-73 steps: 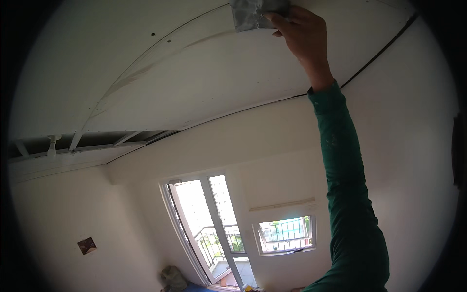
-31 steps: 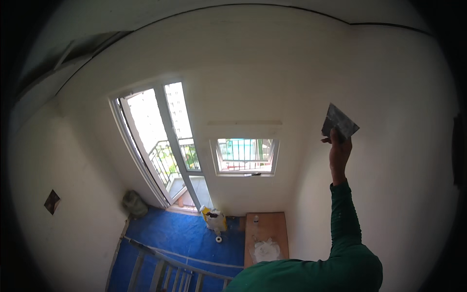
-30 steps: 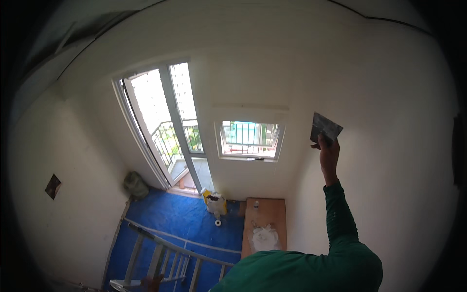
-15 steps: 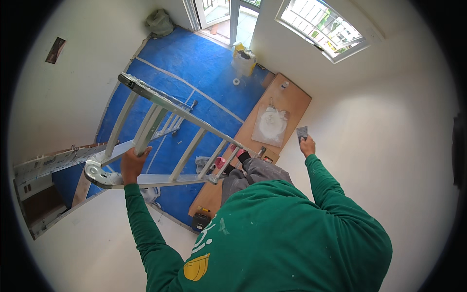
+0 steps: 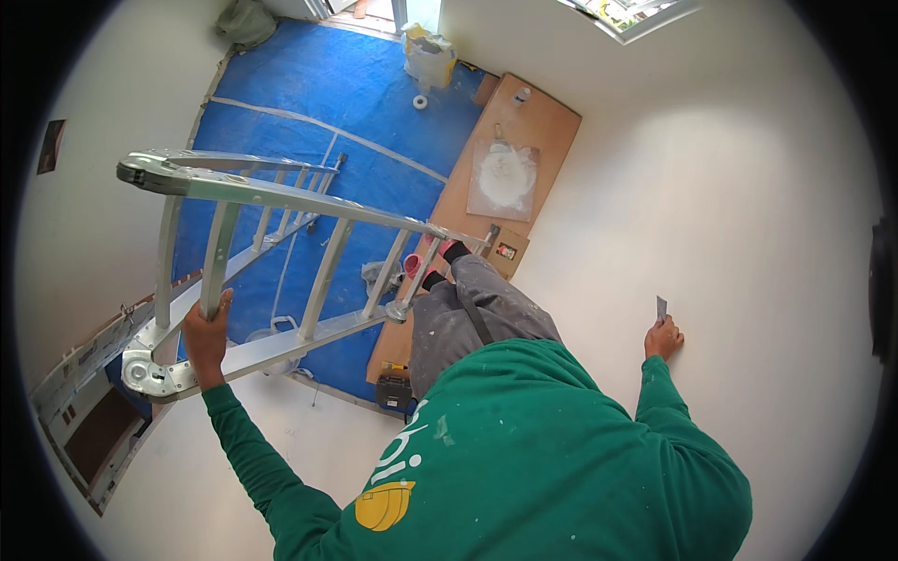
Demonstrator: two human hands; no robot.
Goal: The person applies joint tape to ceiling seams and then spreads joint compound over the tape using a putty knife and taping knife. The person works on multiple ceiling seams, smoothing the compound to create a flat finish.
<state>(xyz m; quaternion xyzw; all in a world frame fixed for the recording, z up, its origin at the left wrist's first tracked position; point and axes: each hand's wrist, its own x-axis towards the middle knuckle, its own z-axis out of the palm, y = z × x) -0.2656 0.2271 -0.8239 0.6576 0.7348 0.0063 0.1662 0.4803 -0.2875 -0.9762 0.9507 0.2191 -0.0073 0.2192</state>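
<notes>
My left hand (image 5: 207,338) grips a rung near the top hinge of the aluminium ladder (image 5: 328,280), which spreads below me on the left. My right hand (image 5: 663,340), low on the right beside the white wall (image 5: 748,280), holds a metal putty knife (image 5: 661,305), its blade seen nearly edge-on; whether it touches the wall I cannot tell. My legs in dusty grey trousers (image 5: 472,323) and my feet in pink footwear (image 5: 412,265) are among the ladder's lower parts.
Blue sheeting (image 5: 271,75) covers the floor. A long wooden board (image 5: 555,140) bears a bottle (image 5: 522,94) and a white-smeared square panel (image 5: 505,182). A bag (image 5: 428,61), tape roll (image 5: 420,102), grey sack (image 5: 245,21) and black case (image 5: 393,390) lie around. An open door and window are above.
My view has swung from ceiling to floor. My right hand came down with the knife from the ceiling to low beside the wall. My left hand came into view gripping the ladder.
</notes>
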